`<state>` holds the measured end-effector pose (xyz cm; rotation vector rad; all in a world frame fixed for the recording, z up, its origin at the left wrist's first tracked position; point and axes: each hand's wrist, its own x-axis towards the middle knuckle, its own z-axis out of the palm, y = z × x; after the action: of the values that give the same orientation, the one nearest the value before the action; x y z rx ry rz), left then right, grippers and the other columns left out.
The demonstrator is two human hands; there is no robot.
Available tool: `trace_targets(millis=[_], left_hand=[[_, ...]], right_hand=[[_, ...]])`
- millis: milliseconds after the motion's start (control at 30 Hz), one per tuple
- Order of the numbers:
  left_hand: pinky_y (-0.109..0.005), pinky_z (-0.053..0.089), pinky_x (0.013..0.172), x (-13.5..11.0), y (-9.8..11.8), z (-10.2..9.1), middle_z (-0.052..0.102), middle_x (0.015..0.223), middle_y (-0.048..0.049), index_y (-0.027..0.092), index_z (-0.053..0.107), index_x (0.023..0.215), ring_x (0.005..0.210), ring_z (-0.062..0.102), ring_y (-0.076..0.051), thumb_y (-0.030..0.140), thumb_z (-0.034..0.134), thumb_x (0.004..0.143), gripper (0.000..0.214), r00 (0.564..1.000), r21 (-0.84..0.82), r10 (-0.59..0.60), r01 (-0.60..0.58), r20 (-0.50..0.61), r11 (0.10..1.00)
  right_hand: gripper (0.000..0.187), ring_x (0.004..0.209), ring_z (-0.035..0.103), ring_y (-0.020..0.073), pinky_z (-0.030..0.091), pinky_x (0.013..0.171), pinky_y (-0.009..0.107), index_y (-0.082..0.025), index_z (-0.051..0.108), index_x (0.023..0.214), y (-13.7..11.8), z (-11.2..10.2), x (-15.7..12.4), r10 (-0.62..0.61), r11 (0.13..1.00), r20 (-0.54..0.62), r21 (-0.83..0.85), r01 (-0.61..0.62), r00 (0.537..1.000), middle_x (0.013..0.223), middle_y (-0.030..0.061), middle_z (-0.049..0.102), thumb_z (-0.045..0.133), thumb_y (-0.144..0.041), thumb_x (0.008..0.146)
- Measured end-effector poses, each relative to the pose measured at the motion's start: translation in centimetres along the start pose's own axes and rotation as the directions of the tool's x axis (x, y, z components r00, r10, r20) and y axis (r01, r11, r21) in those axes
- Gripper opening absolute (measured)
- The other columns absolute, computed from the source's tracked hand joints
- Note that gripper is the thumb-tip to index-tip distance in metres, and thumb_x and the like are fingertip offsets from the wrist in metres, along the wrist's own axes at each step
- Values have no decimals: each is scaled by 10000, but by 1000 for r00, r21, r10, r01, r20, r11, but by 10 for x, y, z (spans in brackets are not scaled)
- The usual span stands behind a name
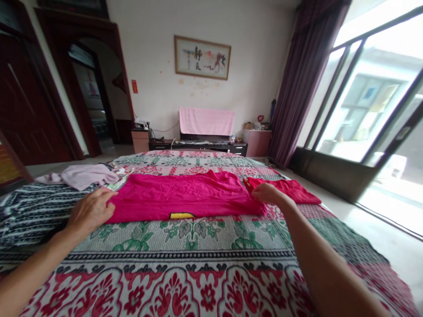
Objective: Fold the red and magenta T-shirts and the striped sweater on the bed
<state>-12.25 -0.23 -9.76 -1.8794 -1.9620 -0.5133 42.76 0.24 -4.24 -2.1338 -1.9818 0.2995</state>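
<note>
Forearms [317,251] lead to left hand [90,208] and right hand [266,193], each pinching the magenta cloth [178,196].

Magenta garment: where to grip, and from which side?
Probably best by its two short ends, one hand coming in from the left, one from the right. The magenta garment lies flat, a long strip running side to side on the patterned cover, so end grips should keep it spread. The left hand and right hand are at those ends.

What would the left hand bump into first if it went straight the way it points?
Most likely the bright pink, roughly rectangular cloth: the left hand seems to touch its end, though depth is unclear.
</note>
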Motion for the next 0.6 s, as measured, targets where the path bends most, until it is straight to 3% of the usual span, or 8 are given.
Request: trace_targets(millis=[133,267,433,533,600], left_hand=[[-254,407,960,12,85,-26,648,1124,-64,179,675,1035,1006,597,-183,330,417,809,374,972,-202,234,-235,-31,951],[-268,449,908,24,192,-27,683,1052,-67,191,706,981,954,623,-183,340,476,815,320,919,-403,394,-367,-18,838],[-274,456,898,40,295,0,701,1049,-82,199,717,1007,964,637,-188,282,550,798,280,903,-549,422,-317,74,774],[-269,446,910,48,336,16,705,1052,-76,200,706,1045,987,632,-182,271,561,795,298,900,-594,420,-275,118,756],[-274,442,909,51,355,23,704,1057,-81,192,707,1046,997,628,-189,312,560,800,310,882,-615,451,-282,136,736]], right_hand=[[201,495,488,99,335,472,203,-133,656,571,-3,9,3,-37,999,-18,35,38,999,507,17,550,525,-120,724],[224,493,486,97,327,462,203,-127,631,552,0,13,6,-50,995,-29,90,52,998,504,20,545,515,-125,743],[198,490,534,95,378,448,181,-126,647,644,14,15,6,10,981,8,193,-12,1000,556,34,609,503,-150,778],[217,482,568,94,414,436,171,-142,633,647,23,12,5,62,955,86,284,-84,994,600,42,659,494,-173,811],[242,473,581,97,418,422,173,-150,615,609,28,10,4,40,945,89,319,-67,995,617,48,678,499,-173,820]])
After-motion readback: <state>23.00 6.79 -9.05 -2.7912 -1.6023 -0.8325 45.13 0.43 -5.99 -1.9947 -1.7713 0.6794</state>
